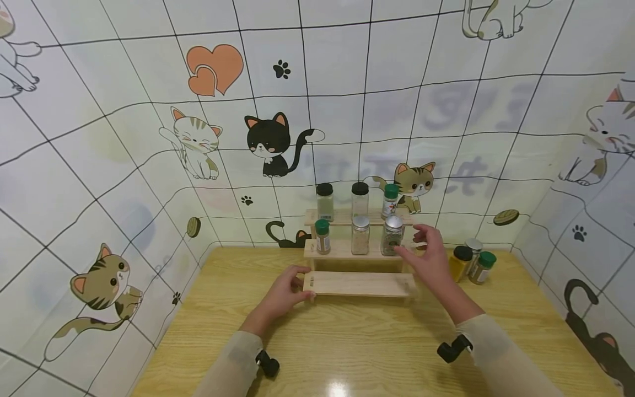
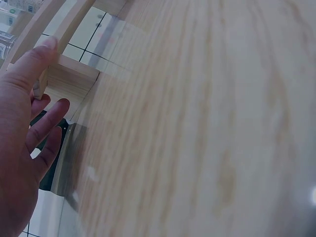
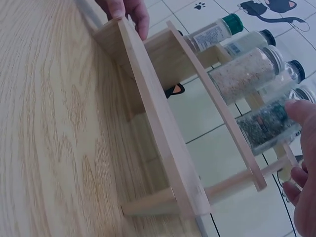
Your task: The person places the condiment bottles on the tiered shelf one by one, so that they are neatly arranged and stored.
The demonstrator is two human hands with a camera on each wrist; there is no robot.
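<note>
A three-tier wooden spice rack (image 1: 359,283) stands on the table. At the left end of its lowest shelf, my left hand (image 1: 283,295) grips the wood, thumb in front and fingertips behind. My right hand (image 1: 430,259) is at the right end of the middle shelf. Its thumb reaches the silver-capped jar of dark green herbs (image 3: 269,123), while the other fingers are spread apart from the glass. Left of that jar are a silver-capped jar of pale grains (image 1: 360,236) and a green-capped jar (image 1: 322,237). The lowest shelf carries no jars.
On the top shelf are two black-capped jars, one pale green (image 1: 324,203), one clear (image 1: 360,201), and a green-capped jar (image 1: 390,201). Right of the rack, a yellow jar (image 1: 460,264), a green-capped jar (image 1: 481,268) and a silver-capped jar (image 1: 474,248) cluster on the table (image 1: 347,342). Cat-patterned sheeting rises behind.
</note>
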